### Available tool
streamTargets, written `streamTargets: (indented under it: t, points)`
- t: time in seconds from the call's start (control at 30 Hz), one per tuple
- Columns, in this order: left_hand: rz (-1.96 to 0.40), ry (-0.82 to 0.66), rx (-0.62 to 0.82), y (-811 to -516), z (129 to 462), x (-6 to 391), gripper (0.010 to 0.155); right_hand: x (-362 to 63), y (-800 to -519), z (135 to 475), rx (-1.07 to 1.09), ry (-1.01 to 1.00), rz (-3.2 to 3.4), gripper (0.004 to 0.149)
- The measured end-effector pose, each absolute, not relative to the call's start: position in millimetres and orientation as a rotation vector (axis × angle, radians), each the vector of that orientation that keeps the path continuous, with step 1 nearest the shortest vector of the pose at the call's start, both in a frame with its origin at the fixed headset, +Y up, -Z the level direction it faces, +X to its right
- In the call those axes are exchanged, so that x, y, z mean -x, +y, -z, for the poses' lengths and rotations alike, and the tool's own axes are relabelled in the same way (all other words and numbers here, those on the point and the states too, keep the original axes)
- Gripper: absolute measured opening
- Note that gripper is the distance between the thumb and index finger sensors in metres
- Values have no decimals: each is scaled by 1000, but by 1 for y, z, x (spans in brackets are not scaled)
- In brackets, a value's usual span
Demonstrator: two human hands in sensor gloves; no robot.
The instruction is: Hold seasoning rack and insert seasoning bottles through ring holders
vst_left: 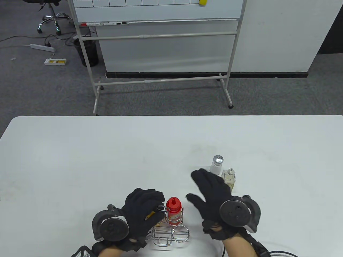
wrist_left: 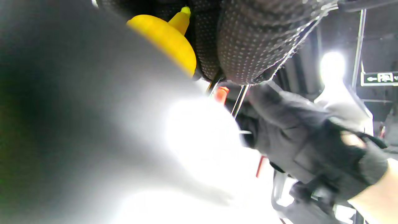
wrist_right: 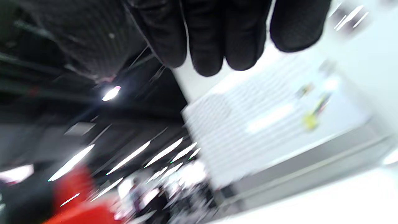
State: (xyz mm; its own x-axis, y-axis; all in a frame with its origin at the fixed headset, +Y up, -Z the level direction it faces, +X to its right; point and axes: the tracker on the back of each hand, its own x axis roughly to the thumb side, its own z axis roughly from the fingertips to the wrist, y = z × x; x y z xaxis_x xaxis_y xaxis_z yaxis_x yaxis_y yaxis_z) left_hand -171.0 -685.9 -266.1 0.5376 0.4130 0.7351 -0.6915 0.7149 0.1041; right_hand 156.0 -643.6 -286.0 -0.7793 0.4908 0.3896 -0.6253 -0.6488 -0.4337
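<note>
With the left hand (vst_left: 139,211) gripping the wire rack (vst_left: 168,227) at the worktop's near edge, red bottle (vst_left: 173,211) already ringed, the right hand (vst_left: 211,195), grip spread and empty, should take the shaker (vst_left: 216,164) upright.

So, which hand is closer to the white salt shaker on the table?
The right. The right hand is open, and its fingertips reach up just below and left of the white salt shaker. The left hand is far to the left, holding the wire rack.

shiny wire rack (vst_left: 171,233); glossy plastic red bottle (vst_left: 173,211) — matt table (vst_left: 80,160)
</note>
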Motion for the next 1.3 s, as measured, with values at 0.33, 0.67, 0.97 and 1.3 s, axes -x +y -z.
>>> streamTargets:
  t: [0.33,0.67,0.97,1.3]
  points:
    - [-671,-745,-406,-686,267,171,43,-246,-714,332,243,-407,-2233,84]
    - [-663,-741,-402,-686,267,171,43,-242,-739,357,203,-420,-2188,70]
    - [-661,-733,-402,-686,268,171,43,-239,-737,357,171,-460,-2223,58]
    - [-679,-706,-410,-685,272,177,43,-188,-629,282,-365,-796,-2103,60]
